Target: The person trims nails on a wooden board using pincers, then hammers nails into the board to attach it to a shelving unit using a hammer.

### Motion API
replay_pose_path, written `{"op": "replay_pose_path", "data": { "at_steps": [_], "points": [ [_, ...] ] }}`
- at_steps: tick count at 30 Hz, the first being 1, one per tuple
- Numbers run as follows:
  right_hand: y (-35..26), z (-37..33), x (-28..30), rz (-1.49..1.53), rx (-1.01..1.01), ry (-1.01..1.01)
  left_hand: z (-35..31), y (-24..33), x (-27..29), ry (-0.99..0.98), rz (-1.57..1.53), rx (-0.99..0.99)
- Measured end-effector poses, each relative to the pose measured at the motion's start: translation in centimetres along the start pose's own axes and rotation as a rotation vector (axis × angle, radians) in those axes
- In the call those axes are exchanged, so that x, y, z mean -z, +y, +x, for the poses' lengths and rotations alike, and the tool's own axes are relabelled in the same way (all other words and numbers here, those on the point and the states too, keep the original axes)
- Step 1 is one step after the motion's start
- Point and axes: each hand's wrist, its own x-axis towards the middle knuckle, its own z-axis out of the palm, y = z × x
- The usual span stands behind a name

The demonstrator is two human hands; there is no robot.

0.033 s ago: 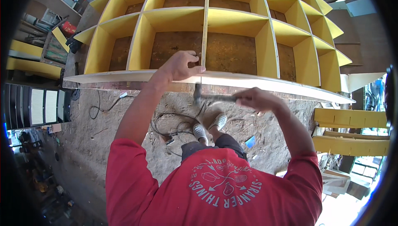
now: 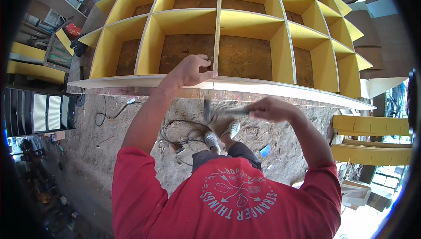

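Observation:
A large grid of yellow boards point(image 2: 252, 19) stands on a worn wooden table, its long pale front board point(image 2: 272, 85) facing me. My left hand point(image 2: 190, 70) is closed over that board's top edge, just left of the middle divider point(image 2: 216, 41); its thumb lies where the two meet. In my right hand point(image 2: 274, 109) is a hammer point(image 2: 207, 111), gripped by the handle. Its head, blurred by motion, hangs apart from the front board, on my side of it and below my left hand. Any nail at the joint is too small to make out.
A black cable point(image 2: 177, 129) lies looped on the rough floor near my shoes point(image 2: 212, 140). Yellow board pieces point(image 2: 372, 125) are stacked at the right. A blue scrap point(image 2: 265, 150) lies beside my right foot. A dark slatted cabinet point(image 2: 39, 111) stands at the left.
The hammer head has dropped slightly and come back toward me, away from the front board. My right hand has shifted a little; my left hand stays almost still.

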Motion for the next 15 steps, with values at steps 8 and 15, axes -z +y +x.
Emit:
{"op": "replay_pose_path", "data": {
  "at_steps": [8,15],
  "points": [
    [0.4,0.7,1.4,-0.082,-0.231,0.057,-0.7,-0.5,-0.6,0.090,-0.026,-0.036],
    [0.6,0.2,1.7,-0.078,-0.167,0.108,-0.2,0.5,-0.2,0.115,-0.025,-0.055]
  ]
}}
